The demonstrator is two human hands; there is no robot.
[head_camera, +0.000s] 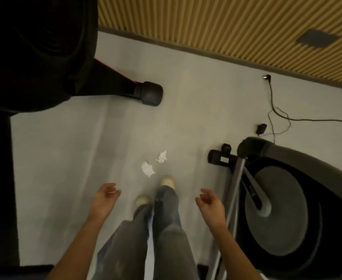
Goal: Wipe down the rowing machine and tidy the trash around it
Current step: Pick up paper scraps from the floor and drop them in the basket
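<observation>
status: trash pickup not yet done. two crumpled tissues lie on the floor (65,158) just ahead of my front shoe (167,181): the near tissue (147,168) and the far tissue (161,157), close together but apart. my left hand (105,199) and right hand (209,201) hang above the floor, fingers loosely curled. the right holds nothing. a white fleck sits at the left fingertips; i cannot tell if it is held. no cloth is in view, so wiping the flywheel machine (277,209) at my right looks pending.
</observation>
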